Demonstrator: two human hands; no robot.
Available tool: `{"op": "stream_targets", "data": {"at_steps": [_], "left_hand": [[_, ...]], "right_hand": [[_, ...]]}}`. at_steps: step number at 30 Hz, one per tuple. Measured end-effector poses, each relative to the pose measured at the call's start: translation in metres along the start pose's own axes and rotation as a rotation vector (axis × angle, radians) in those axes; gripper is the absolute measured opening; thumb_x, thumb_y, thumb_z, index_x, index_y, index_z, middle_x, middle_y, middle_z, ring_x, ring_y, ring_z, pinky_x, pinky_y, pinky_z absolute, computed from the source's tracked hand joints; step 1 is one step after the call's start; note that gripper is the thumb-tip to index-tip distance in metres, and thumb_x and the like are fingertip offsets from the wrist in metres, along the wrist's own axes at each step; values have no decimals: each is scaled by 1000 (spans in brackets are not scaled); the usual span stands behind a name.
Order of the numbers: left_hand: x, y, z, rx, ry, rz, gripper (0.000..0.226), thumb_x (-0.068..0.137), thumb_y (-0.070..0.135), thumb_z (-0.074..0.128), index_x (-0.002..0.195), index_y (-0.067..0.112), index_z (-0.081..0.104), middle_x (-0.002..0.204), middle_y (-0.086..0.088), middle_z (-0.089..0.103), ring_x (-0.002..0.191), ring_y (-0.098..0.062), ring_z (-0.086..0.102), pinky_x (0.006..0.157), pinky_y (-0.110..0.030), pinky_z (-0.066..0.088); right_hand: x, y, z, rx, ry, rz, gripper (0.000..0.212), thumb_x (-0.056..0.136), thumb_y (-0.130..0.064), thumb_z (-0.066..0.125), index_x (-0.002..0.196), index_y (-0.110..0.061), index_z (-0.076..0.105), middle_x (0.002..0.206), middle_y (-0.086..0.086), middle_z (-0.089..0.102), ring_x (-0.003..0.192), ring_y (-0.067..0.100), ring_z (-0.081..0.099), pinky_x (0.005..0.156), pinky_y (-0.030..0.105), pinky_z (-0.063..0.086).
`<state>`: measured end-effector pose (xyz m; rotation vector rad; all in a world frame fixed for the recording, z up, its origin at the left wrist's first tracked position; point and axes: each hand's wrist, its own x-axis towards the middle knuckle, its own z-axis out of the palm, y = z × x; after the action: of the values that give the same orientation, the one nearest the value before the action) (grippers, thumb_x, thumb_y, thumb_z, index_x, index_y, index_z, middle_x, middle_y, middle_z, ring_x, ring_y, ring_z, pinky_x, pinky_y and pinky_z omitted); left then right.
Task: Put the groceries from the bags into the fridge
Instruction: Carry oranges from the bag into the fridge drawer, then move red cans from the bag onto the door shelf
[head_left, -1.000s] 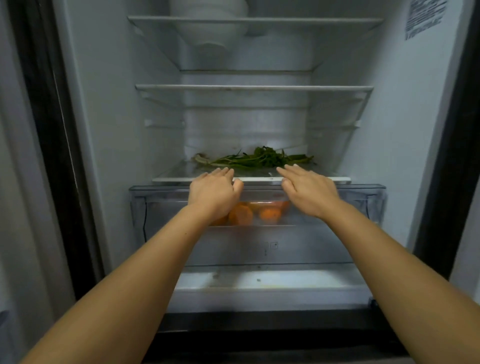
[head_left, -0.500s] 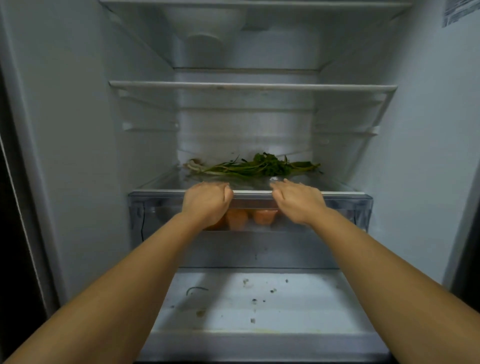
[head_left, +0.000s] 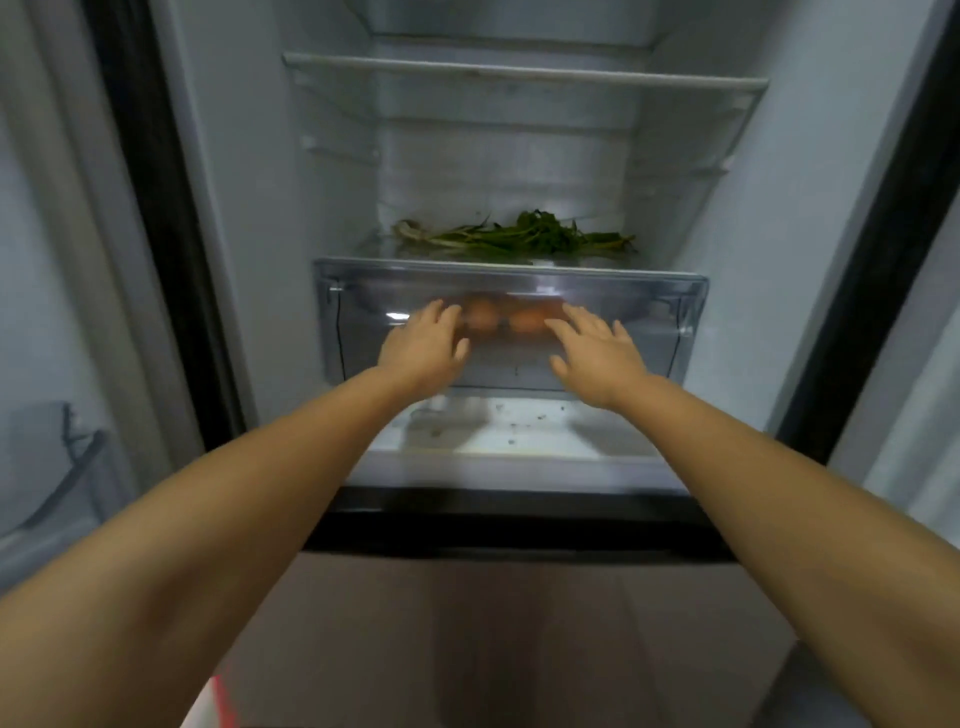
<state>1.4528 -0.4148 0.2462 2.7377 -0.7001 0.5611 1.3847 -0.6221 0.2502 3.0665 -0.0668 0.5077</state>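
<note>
The fridge stands open before me. A clear crisper drawer sits below the lowest glass shelf, with several orange fruits seen through its front. A bunch of green leafy vegetables lies on the shelf above the drawer. My left hand and my right hand are both flat against the drawer front, fingers spread, holding nothing.
An upper glass shelf spans the fridge above. Below the drawer is the white fridge floor with small crumbs on it. The open door with a door bin is at the left. A red-and-white bag corner shows at the bottom.
My hands dropped from the drawer's top rim to its front face and spread open. The drawer has slid back in under the shelf. The view has pulled back and tilted down.
</note>
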Motion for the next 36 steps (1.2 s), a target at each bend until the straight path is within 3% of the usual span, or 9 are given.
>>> {"op": "stream_targets", "data": {"at_steps": [3,5,7,11,15,19,22,29,36], "left_hand": [[-49,-3,5,-154,53,-92,27,95,26,43,113,9,54,116,-15,59,104,-32,54,83,-42,48],[-79,-1,4,-258,77,-128,19,92,20,45,85,6,56,90,-16,64,83,-33,58,72,-39,49],[-104,2,-2,-314,90,-140,20,91,18,46,79,6,56,80,-14,62,77,-32,58,70,-39,50],[-148,2,-21,-237,131,-232,21,92,27,45,94,12,61,91,-8,65,82,-29,59,73,-39,52],[-210,2,-27,-173,167,-344,20,90,29,47,92,14,61,92,-8,67,85,-29,61,67,-34,46],[-298,-10,-13,-139,100,-515,19,86,28,50,96,18,62,97,-8,68,95,-30,62,73,-35,46],[-374,-21,-11,-87,54,-653,20,86,29,50,98,18,62,100,-7,67,97,-30,62,73,-34,44],[-540,-65,-58,6,45,-987,21,90,29,48,104,18,59,105,-7,66,90,-26,60,71,-31,46],[-712,-95,-130,86,86,-1180,24,93,28,47,110,17,59,101,-5,67,80,-19,59,65,-28,44]], "right_hand": [[-36,-11,7,53,37,30,40,98,-24,41,136,-12,42,136,14,46,119,34,47,90,42,42],[-52,-22,8,84,41,30,33,96,-22,40,125,-10,51,123,13,53,104,33,55,77,37,44],[-65,-34,7,87,74,-12,30,95,-23,42,119,-12,57,120,10,56,102,32,56,76,36,44],[-89,-62,4,71,83,-158,31,96,-28,43,120,-15,58,122,7,55,102,30,57,72,33,40],[-123,-87,11,94,34,-287,33,95,-31,43,120,-15,57,123,8,55,104,31,57,79,38,47],[-169,-116,36,129,-38,-437,29,97,-30,42,115,-13,57,116,9,56,95,30,58,72,36,48],[-210,-148,58,122,-162,-509,32,97,-32,42,120,-13,55,120,9,54,100,30,58,75,36,47],[-288,-256,69,160,-301,-725,46,93,-32,48,135,-16,39,132,13,47,116,35,54,89,43,46],[-371,-404,59,160,-350,-917,44,94,-29,43,136,-14,40,133,11,47,117,34,53,86,41,44]]}}
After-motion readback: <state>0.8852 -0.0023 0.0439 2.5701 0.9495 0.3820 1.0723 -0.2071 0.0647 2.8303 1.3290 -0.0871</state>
